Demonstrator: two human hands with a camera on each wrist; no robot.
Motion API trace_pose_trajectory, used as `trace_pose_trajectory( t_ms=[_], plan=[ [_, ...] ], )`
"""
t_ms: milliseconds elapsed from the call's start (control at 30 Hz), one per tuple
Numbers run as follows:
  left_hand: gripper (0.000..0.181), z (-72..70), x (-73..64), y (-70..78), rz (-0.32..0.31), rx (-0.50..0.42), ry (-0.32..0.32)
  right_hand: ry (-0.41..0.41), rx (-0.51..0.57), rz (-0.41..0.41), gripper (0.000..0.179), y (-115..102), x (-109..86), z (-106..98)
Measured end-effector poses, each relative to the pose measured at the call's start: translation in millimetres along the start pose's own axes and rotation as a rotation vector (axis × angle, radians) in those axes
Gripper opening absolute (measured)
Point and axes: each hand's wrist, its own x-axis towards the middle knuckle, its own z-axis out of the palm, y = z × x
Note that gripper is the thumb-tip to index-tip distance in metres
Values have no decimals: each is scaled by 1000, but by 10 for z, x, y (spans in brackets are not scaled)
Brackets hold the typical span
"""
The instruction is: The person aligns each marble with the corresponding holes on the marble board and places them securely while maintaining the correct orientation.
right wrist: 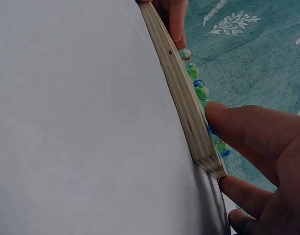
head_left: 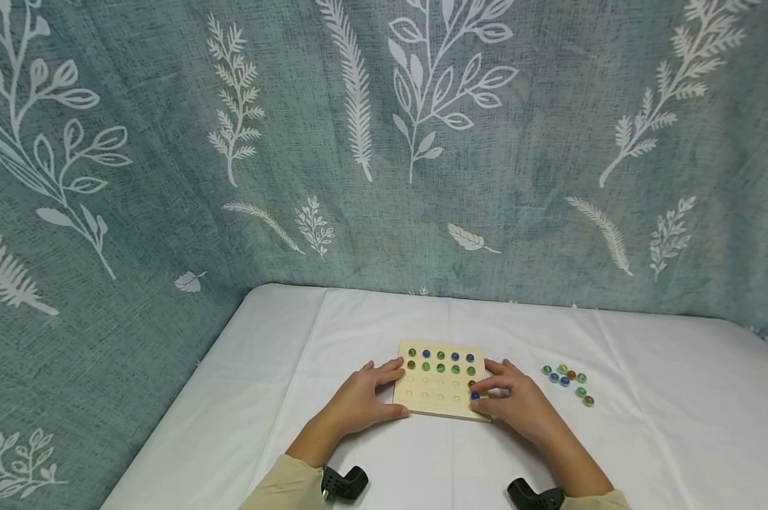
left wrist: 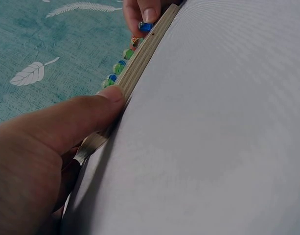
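The right grip (head_left: 514, 400) pinches a glassy blue marble (head_left: 475, 397) on a flat plywood board (head_left: 433, 406) between both grips; the left grip (head_left: 358, 400) holds the board's opposite edge. Outside the right grip, round loose marbles (head_left: 565, 381) lie on creased white cloth (head_left: 231, 425).

Left hand (head_left: 366, 398): bare; behind its wrist, a plain beige sleeve (head_left: 287, 485), lightly creased; at that sleeve's edge, on the side facing the other hand, a black fitting (head_left: 347, 483), curved, rounded at the end, finely perforated; right hand (head_left: 514, 402): bare; behind its wrist, a matching beige cuff (head_left: 596, 501); beside it, inward, a second black fitting (head_left: 537, 496), likewise round-ended.
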Motion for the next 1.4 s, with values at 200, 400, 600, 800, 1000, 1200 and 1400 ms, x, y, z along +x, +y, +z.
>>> trace_pose_trajectory(
  t_ms=[200, 400, 600, 800, 1000, 1200, 1400],
  plan=[
    [72, 2, 2, -11, 6, 6, -3, 5, -22, -14, 27, 14, 0, 13],
    [72, -6, 2, -10, 7, 14, -3, -2, -21, -19, 26, 22, -2, 22],
    [72, -5, 0, -5, -5, 16, -4, -3, -24, -25, 27, 28, -11, 28],
    [72, 2, 3, -15, -3, 10, 0, -4, -26, -26, 29, 32, -13, 33],
    [72, 3, 6, -15, 9, 11, 1, -5, -33, -32, 29, 36, -15, 28],
    [73, 4, 6, -1, 0, 15, -2, -2, -45, -41, 29, 32, -20, 25],
    [73, 0, 2, 1, 2, 14, -4, -10, -45, -36, 30, 34, -7, 7]
  ],
)
